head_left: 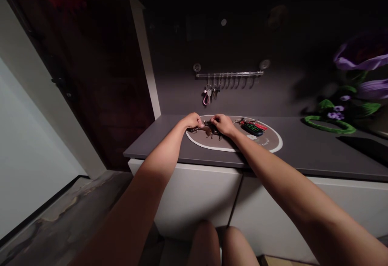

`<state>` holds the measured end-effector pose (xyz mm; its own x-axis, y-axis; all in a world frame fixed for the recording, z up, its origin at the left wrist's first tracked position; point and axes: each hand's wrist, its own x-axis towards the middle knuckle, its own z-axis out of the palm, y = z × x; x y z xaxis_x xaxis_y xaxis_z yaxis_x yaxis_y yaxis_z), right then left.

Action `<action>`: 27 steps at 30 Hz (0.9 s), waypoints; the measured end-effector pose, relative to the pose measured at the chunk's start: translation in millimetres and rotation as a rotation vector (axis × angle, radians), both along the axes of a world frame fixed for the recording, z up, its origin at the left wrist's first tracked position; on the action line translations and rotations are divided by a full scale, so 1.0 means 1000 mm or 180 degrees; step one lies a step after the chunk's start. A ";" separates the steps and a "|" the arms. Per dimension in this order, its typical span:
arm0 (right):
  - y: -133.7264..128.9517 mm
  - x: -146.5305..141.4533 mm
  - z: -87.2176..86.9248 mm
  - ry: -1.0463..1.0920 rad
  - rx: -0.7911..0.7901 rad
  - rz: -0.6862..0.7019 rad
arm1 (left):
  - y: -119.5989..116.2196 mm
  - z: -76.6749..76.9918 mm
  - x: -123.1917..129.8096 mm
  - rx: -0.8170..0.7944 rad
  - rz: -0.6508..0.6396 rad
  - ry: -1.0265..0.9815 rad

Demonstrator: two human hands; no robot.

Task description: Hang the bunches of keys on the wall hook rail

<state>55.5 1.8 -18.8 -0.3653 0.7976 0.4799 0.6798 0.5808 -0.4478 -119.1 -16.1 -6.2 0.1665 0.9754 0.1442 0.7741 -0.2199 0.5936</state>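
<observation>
Both hands are over an oval brown mat (206, 141) with a white rim, lying on the grey counter. My left hand (191, 120) is closed, its fingertips pinched on part of a bunch of keys (212, 133). My right hand (223, 124) is closed on the bunch from the other side, with thumb and forefinger together. The keys lie low between the hands, and the fingers hide part of them. Right of my right hand, a black key fob (253, 129) with green-lit buttons rests on the mat beside a red strap (260, 125).
A clear hook rail (230, 74) is fixed to the dark wall, with hanging keys (209, 93) at its left end. Purple flowers (336, 112) with a green ring-shaped base stand at right. White cabinet doors (197, 193) are below the counter; a dark door (100, 76) is at left.
</observation>
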 end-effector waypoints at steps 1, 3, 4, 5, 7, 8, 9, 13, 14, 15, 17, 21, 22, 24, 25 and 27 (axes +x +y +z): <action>-0.001 0.000 0.000 -0.0007 -0.0004 -0.0003 | 0.000 0.000 0.000 -0.0007 0.0017 -0.0007; -0.002 0.000 0.002 -0.0030 -0.0011 -0.0008 | 0.001 0.000 0.000 -0.0036 0.0029 0.0003; -0.003 0.000 0.003 -0.0051 -0.0016 -0.0011 | 0.001 0.000 0.000 -0.0043 0.0023 -0.0002; -0.005 0.000 0.004 -0.0080 -0.0023 -0.0011 | 0.002 0.000 0.000 -0.0040 0.0022 -0.0030; -0.007 0.001 0.006 -0.0137 -0.0042 -0.0012 | 0.002 -0.001 0.000 -0.0024 0.0024 -0.0174; -0.008 0.001 0.006 -0.0156 -0.0051 -0.0009 | 0.002 0.000 0.001 -0.0023 0.0031 -0.0292; -0.008 0.001 0.007 -0.0166 -0.0054 -0.0010 | 0.002 0.000 0.001 -0.0041 0.0043 -0.0434; -0.008 0.001 0.007 -0.0143 -0.0009 -0.0039 | -0.001 0.004 0.004 -0.0074 0.0118 -0.1130; -0.008 0.000 0.007 -0.0136 0.0005 -0.0046 | -0.002 0.005 0.005 -0.0048 0.0139 -0.1316; -0.007 0.000 0.007 -0.0132 0.0013 -0.0051 | -0.003 0.007 0.006 -0.0017 0.0163 -0.1503; -0.007 -0.001 0.007 -0.0111 0.0022 -0.0045 | -0.003 0.009 0.007 0.0029 0.0229 -0.1851; -0.008 -0.002 0.008 -0.0018 0.0021 -0.0002 | -0.003 0.011 0.008 0.0097 0.0368 -0.2385; -0.008 -0.002 0.008 0.0012 0.0024 0.0009 | -0.003 0.012 0.008 0.0118 0.0380 -0.2507; -0.008 -0.003 0.008 0.0063 0.0026 0.0043 | -0.002 0.013 0.008 0.0162 0.0403 -0.2778; -0.008 -0.003 0.008 0.0084 0.0029 0.0060 | -0.001 0.013 0.008 0.0183 0.0414 -0.2916; -0.009 -0.003 0.008 0.0127 0.0042 0.0099 | 0.001 0.014 0.008 0.0211 0.0423 -0.3191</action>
<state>52.4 -6.8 -10.5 -0.3700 0.7797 0.5051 0.6431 0.6073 -0.4664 -111.0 -14.6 7.5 -0.1703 0.9622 0.2125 -0.0539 -0.2244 0.9730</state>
